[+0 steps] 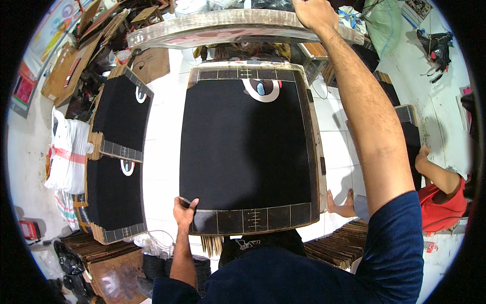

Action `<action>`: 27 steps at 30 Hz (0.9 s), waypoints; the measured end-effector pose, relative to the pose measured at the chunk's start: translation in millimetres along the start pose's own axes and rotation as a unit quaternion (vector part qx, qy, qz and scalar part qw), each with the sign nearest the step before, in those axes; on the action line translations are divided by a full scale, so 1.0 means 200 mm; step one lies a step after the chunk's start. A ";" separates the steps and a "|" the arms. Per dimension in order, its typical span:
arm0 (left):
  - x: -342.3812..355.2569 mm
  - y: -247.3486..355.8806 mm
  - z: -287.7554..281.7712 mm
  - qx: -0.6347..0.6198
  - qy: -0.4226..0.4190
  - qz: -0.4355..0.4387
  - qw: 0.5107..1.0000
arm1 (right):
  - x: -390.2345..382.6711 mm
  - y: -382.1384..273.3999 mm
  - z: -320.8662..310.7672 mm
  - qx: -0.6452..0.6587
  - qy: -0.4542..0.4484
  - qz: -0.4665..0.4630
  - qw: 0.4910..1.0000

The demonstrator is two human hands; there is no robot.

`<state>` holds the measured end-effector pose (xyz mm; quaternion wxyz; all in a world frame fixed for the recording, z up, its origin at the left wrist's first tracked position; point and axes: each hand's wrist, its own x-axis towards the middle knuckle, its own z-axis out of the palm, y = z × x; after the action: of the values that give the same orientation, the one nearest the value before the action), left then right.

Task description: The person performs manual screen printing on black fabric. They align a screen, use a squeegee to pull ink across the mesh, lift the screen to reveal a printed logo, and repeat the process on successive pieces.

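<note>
Before me a board carries black fabric between gridded end strips, with a printed white, brown and blue emblem near its far edge. My left hand grips the board's near left corner. Above the far end, my right hand is closed on a long, worn screen frame, which is raised along the top of the view; its fingertips are partly cut off by the picture's edge.
Similar black-covered boards stand at left beside a white bundle. At right a person in red works by another board. Cardboard stacks line the near sides; leaning panels and clutter fill the back left.
</note>
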<state>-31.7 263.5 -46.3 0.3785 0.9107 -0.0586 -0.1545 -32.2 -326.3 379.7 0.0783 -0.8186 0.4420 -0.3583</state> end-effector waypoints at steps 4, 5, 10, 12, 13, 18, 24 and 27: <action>-0.06 0.09 0.04 0.058 -0.001 -0.016 0.998 | 0.02 -0.02 -0.01 0.007 -0.010 0.002 1.000; -0.07 0.10 0.04 0.058 0.004 -0.018 0.998 | 0.03 -0.02 -0.02 0.006 -0.007 0.002 1.000; -0.06 0.17 0.03 0.105 -0.005 -0.066 0.992 | 0.08 -0.04 -0.03 -0.010 -0.038 -0.012 0.999; -0.02 0.19 0.04 0.115 -0.007 -0.076 0.990 | 0.10 -0.04 -0.03 -0.019 -0.022 -0.011 1.000; 0.00 0.19 0.05 0.112 0.002 -0.068 0.991 | 0.11 -0.04 -0.02 -0.024 -0.016 -0.011 1.000; 0.07 0.13 0.11 0.065 0.004 -0.135 0.989 | 0.17 -0.04 -0.01 -0.016 -0.022 -0.024 0.999; 0.11 0.08 0.16 0.140 0.012 -0.072 0.987 | 0.14 -0.05 -0.01 -0.037 -0.039 -0.041 0.998; 0.16 0.36 0.11 0.139 0.025 -0.046 0.989 | 0.02 0.03 0.01 -0.021 -0.049 -0.045 0.998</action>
<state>-6.7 190.8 -16.9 0.2424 0.9597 -0.0279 -0.1396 -33.6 -333.5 376.6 0.0664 -0.8556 0.4080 -0.3115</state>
